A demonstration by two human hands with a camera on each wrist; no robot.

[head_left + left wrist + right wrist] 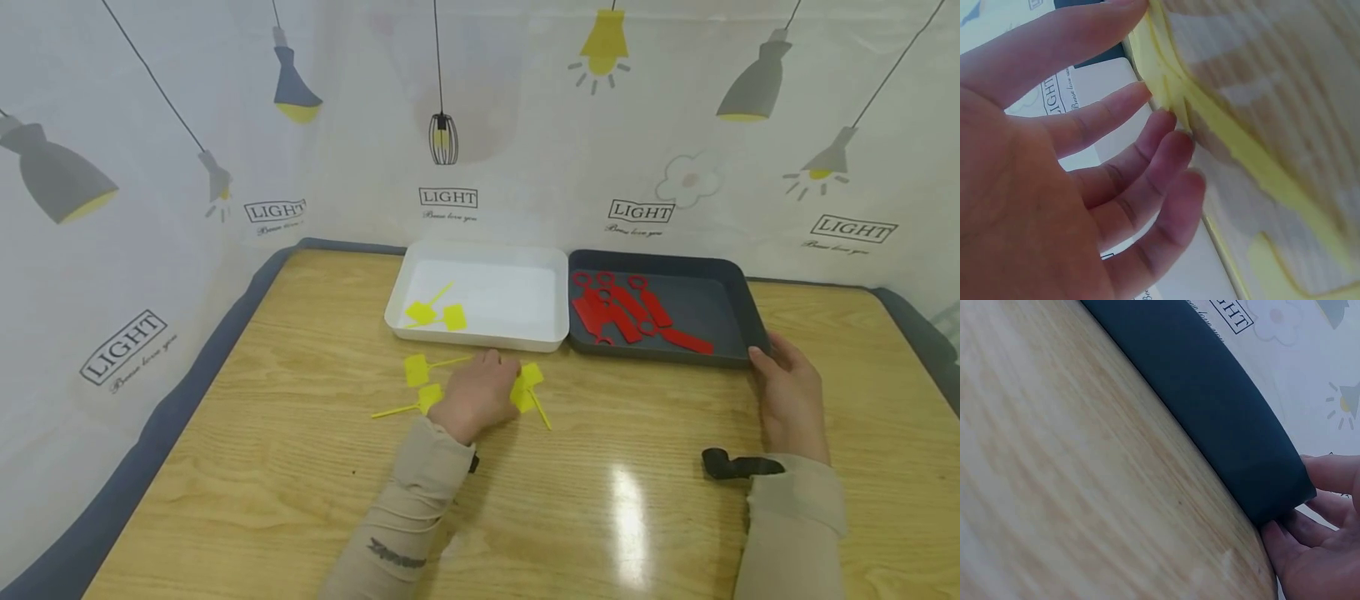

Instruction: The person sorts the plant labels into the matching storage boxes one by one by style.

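My left hand [480, 394] reaches down to the wood tabletop, fingers loosely bent at several yellow cable-tie tags, flat squares with thin tails. In the left wrist view, the fingertips are right by a yellow tag [1235, 140], with thumb and forefinger apart. On the table, one yellow tag [416, 370] lies left of this hand and another [532, 374] to its right. My right hand [793, 398] grips the near right corner of a dark grey tray [708, 308], thumb at the rim, fingers round the outer wall. Red tags [615, 317] with ring ends lie in that tray.
A white tray [517, 300] stands against the dark tray's left side, with a few yellow tags [454, 317] inside. Behind both trays hangs a pale lamp-print cloth [510, 100]. A black strap [738, 465] sits at my right wrist.
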